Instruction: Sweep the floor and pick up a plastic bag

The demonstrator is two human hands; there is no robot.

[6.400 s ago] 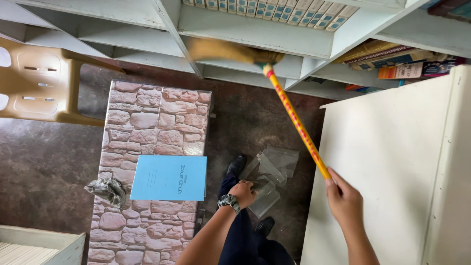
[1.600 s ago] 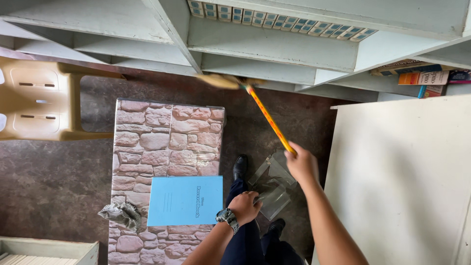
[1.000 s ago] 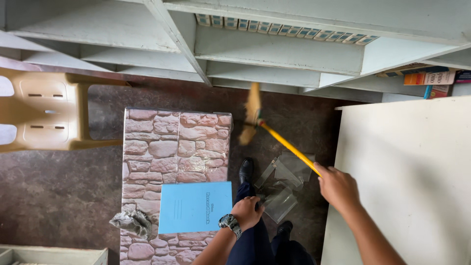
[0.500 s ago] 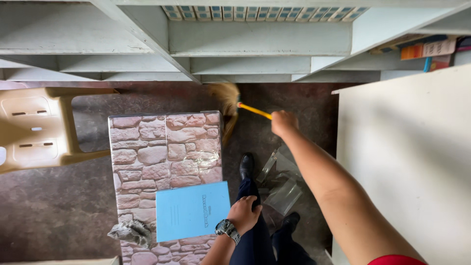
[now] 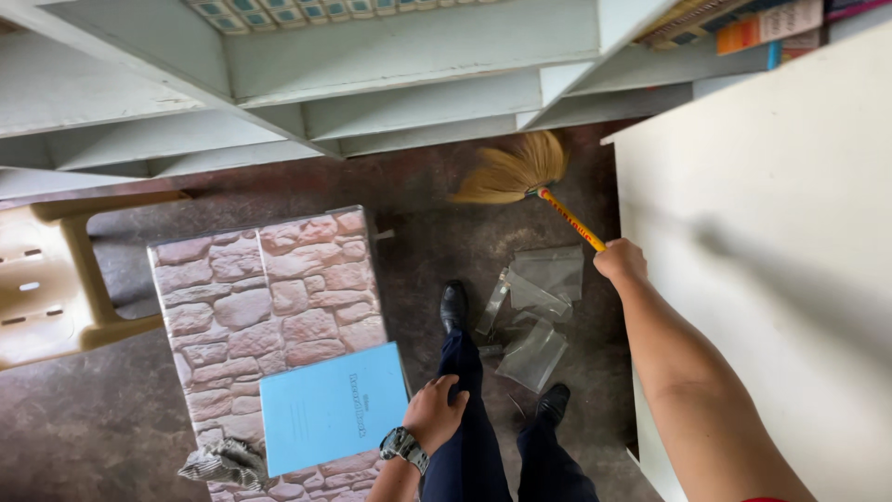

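a plastic chair is seen at far left on a dark, rough floor, beside a box with a stone pattern on which a grey rag and a blue booklet lie. the left hand is loosely curled at the booklet's edge, apparently holding nothing. clear plastic wrappers are scattered by the black shoes. the right hand is closed around the yellow handle of a broom, its straw head down on the floor below white shelves; it is judged light, stiff in the stick, soft in the bristles, best gripped on the handle. a white cabinet closes the narrow space at right.
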